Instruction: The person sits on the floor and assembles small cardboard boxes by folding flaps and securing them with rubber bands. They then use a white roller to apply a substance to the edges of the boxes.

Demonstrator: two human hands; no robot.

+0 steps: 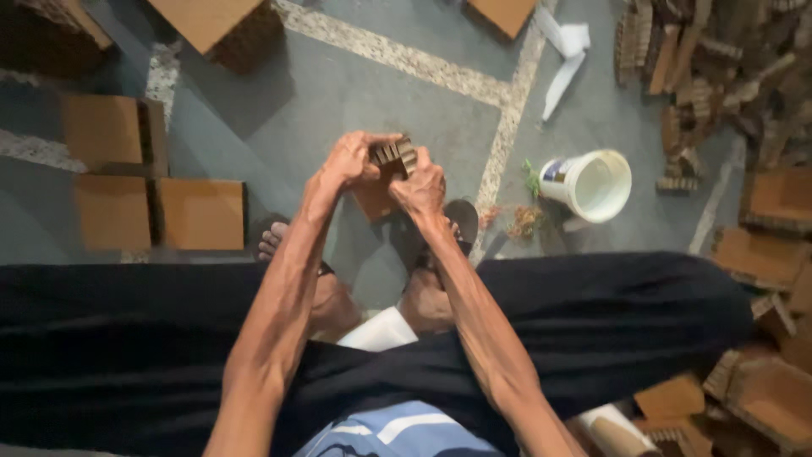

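From the head view, both arms reach forward over black-clad knees, and the hands meet above the grey floor (355, 93). The left hand (348, 159) and the right hand (420, 186) together grip a small brown cardboard piece (391, 161) with a ridged, corrugated top edge; the fingers (372, 140) of the left curl over its upper left side, while the right hand's fingers are clamped on its right side and lower part. The piece is held in the air between the two hands, above the person's sandalled feet (279, 237) (only partly seen past the forearms).

To the left, square cardboard blocks (199, 213) lie flat on the floor, close together. To the right of the hands a white bucket (592, 182) lies tipped on its side, its mouth facing the camera, with a white paper strip (562, 51) beyond it. Heaps of brown cardboard scraps (719, 76) fill the right edge, top to bottom.
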